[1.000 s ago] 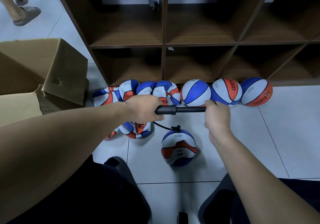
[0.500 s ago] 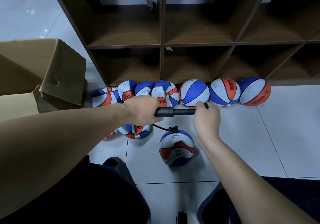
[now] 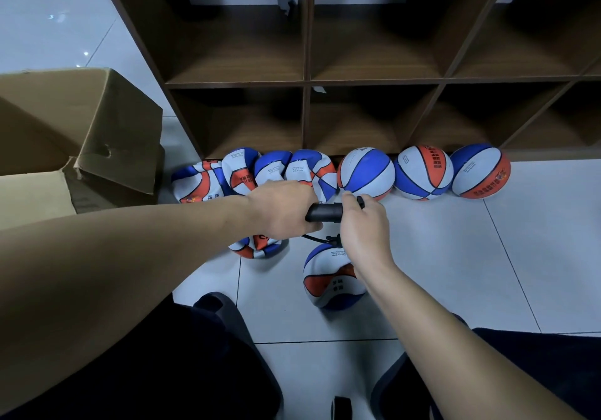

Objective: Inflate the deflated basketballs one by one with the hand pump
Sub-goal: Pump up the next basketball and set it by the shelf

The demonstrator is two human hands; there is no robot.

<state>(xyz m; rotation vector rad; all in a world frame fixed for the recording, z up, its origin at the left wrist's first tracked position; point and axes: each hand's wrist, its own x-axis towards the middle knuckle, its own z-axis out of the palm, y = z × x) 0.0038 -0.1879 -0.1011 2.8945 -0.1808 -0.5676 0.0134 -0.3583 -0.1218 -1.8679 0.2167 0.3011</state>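
The right hand (image 3: 364,224) has closed in on the left hand (image 3: 283,211) along the hand pump (image 3: 324,213). A second ago a long run of rod showed between them; now only a short stub of black barrel does, so the plunger stands at or near the bottom of a compression stroke. The left hand is wrapped round the barrel. The right hand is curled round the handle, the end of which shows above its knuckles.

The hose (image 3: 313,239) runs down from the pump to the valve on top of the ball being filled (image 3: 331,281), which sits on the floor (image 3: 455,257) just below the hands, near the person's knees. It looks mostly round; firmness cannot be judged from here.

Along the foot of the shelf unit (image 3: 305,78), three inflated balls (image 3: 422,172) stand in a row at the right. Several flattened balls (image 3: 270,172) lie to their left, and one more (image 3: 257,247) lies beneath the left wrist.

Judgement: pumping of the current ball is in progress, with a return pull due next. At least five flat balls remain. A cardboard box (image 3: 81,133) stands open at the left.
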